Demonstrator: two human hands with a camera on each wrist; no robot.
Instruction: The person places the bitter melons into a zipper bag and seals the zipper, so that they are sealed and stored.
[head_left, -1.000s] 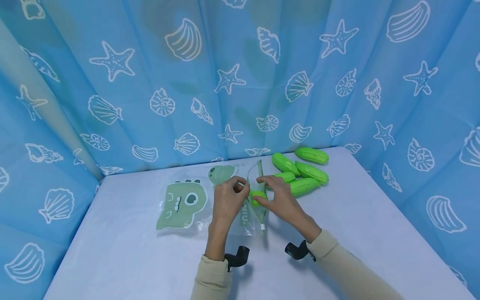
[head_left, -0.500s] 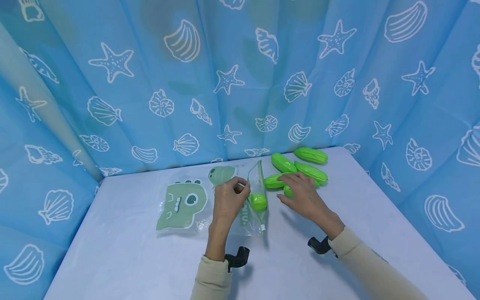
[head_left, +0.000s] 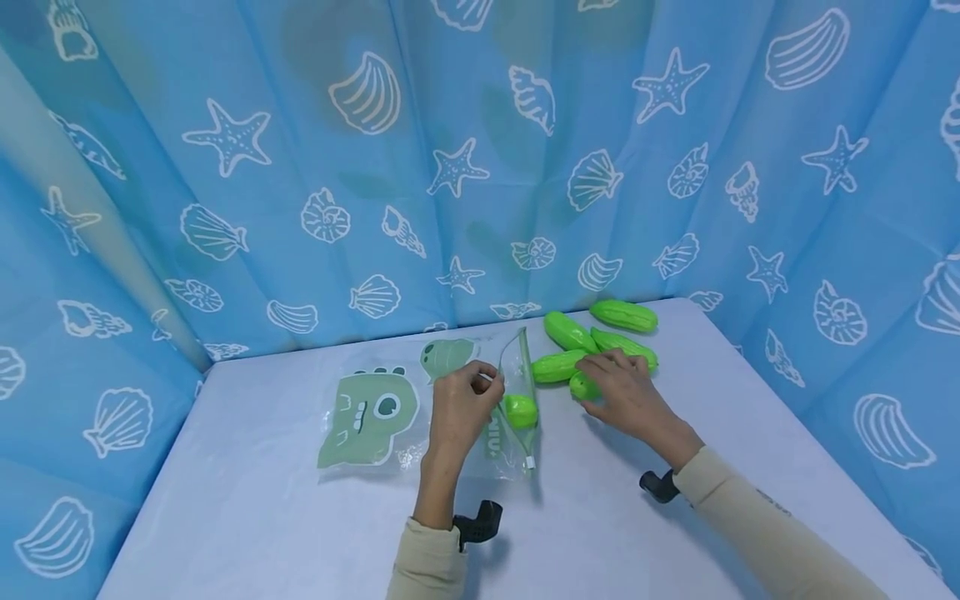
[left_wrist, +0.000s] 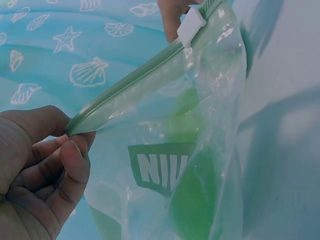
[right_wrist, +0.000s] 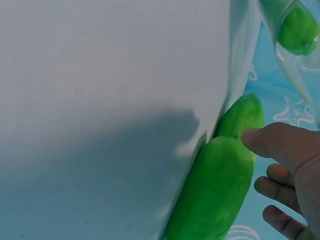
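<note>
- Curtain (head_left: 480,167), blue with shells and starfish, hangs behind and beside the table (head_left: 262,517).
- Clear zip bag (head_left: 513,417) stands just beside a flat dinosaur-print bag (head_left: 367,408); one green toy cucumber (head_left: 521,410) sits inside it.
- Left hand (head_left: 461,408) pinches the bag's green zip edge (left_wrist: 125,97) between thumb and curled fingers, holding the mouth up.
- Right hand (head_left: 626,392), fingers loosely bent, rests on a loose cucumber (right_wrist: 215,192), thumb touching; a full grip is not shown.
- Cucumber pile (head_left: 600,333) lies at the far right, near the bag.
</note>
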